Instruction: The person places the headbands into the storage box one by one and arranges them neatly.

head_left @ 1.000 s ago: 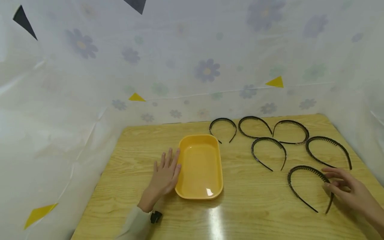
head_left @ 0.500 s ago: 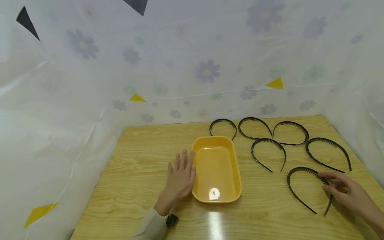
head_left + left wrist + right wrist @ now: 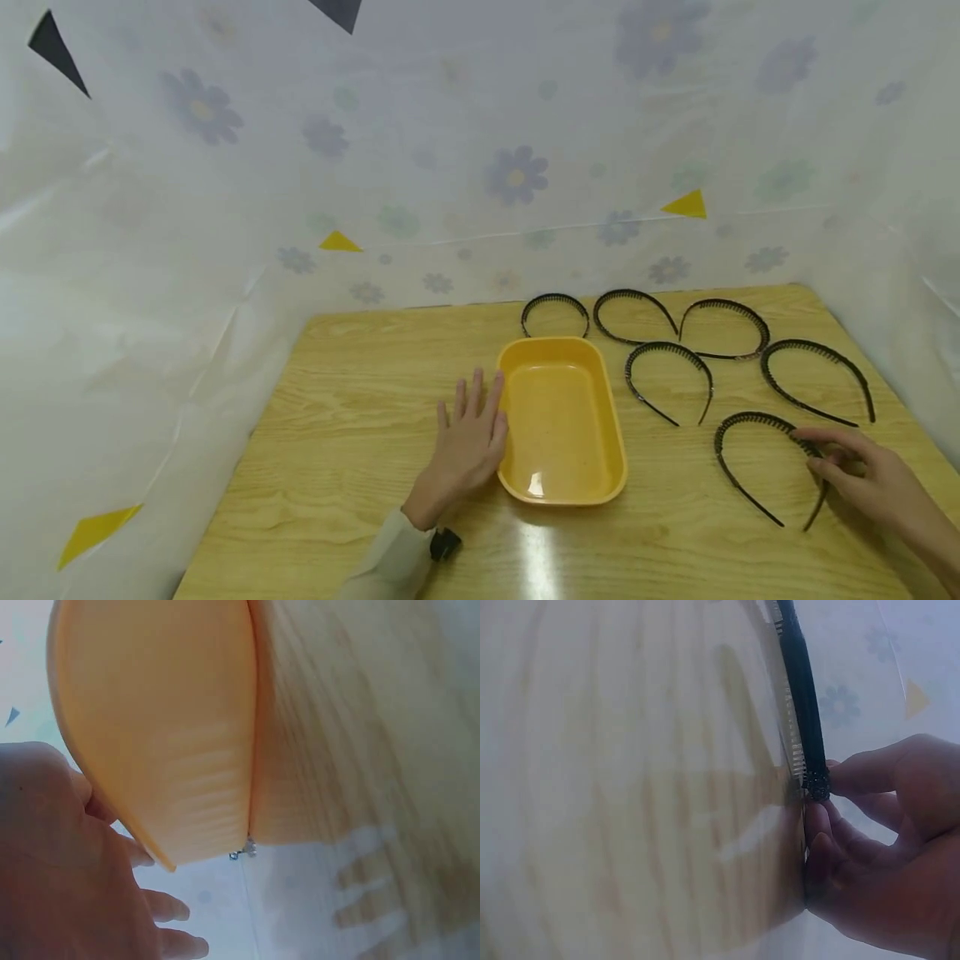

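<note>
A yellow rectangular tray stands on the wooden table, its inside bare. Along its left side lies my left hand, fingers straight, the thumb side touching the wall. The left wrist view shows the tray's outer wall close beside that hand. At the right front, a black toothed headband lies on the table. My right hand pinches its right arm between thumb and fingers. In the right wrist view the headband runs up from the fingertips of the hand.
Several more black headbands lie behind and right of the tray, among them a near one and a right-hand one. The tray's far rim partly hides another headband. A white flowered sheet walls the table.
My left hand and the tray have slid right across the table, and the tray now covers the ends of the back-left headband. My right hand stays at the front headband, which shifts very slightly left.
</note>
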A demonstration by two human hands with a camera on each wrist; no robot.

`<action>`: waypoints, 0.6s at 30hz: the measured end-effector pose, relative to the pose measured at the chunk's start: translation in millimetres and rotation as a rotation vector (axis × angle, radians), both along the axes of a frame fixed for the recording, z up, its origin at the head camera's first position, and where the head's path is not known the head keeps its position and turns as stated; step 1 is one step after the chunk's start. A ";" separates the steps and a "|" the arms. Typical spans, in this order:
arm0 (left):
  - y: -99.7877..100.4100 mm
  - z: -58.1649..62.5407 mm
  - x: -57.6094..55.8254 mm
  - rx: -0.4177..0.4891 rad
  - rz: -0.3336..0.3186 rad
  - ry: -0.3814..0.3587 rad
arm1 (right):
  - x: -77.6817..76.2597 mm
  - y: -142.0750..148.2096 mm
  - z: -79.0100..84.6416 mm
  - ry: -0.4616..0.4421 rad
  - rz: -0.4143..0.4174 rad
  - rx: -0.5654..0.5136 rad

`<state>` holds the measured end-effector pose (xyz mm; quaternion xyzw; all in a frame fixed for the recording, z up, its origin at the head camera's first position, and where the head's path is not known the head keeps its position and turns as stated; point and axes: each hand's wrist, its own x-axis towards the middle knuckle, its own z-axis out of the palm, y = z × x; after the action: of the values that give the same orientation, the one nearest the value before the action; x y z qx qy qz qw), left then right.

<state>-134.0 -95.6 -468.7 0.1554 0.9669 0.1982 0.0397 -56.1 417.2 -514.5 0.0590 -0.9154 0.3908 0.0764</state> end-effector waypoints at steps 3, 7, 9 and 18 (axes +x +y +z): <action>-1.4 -0.3 -3.6 0.010 0.002 0.014 | -0.4 0.1 1.3 -0.004 -0.013 -0.003; -1.6 -0.6 -6.9 -0.004 0.004 0.028 | -1.1 2.3 4.1 -0.039 -0.050 0.013; -1.3 0.1 -7.7 -0.013 0.005 0.031 | -1.8 4.0 5.0 -0.074 -0.074 0.025; -3.2 -0.7 -14.3 -0.054 -0.012 0.051 | -2.4 9.0 5.4 -0.173 -0.106 0.011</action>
<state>-148.3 -98.8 -469.4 0.1651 0.9717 0.1680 0.0202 -58.5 426.2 -509.1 -0.0232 -0.9225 0.3849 0.0173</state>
